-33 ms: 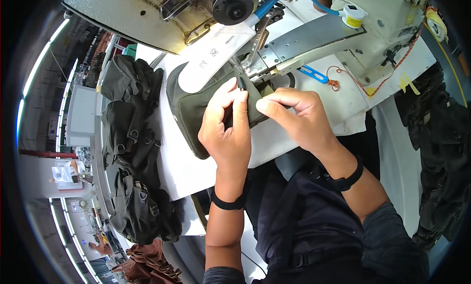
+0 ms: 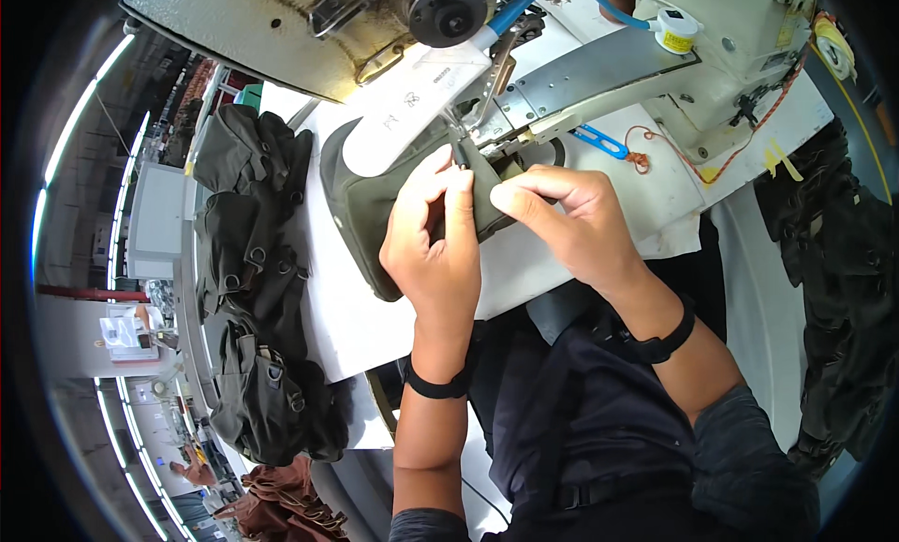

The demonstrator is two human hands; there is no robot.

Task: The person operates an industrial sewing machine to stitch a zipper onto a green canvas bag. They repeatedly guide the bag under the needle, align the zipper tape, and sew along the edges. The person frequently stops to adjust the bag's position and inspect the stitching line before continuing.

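A dark olive fabric bag [image 2: 365, 214] lies under the head of an industrial sewing machine [image 2: 604, 74], its near edge running beneath both my hands. My left hand [image 2: 433, 233] is closed, thumb and forefinger pinching the bag's edge close to the presser foot [image 2: 459, 125]. To its right, my right hand [image 2: 581, 226] pinches the bag's fabric between thumb and bent forefinger. A long white plate [image 2: 403, 116] with marks on it covers part of the bag and the stitching area. The needle itself is hard to make out.
Several dark olive bags [image 2: 248, 252] with metal rings are piled at the left table edge. Brown fabric [image 2: 286, 505] lies below them. A blue slotted tool [image 2: 599, 141] on an orange cord rests right of the stitching spot. More dark bags [image 2: 833, 289] hang at the far right.
Hardly anything differs. Both hands and the bag sit a few pixels further right, as does the machine.
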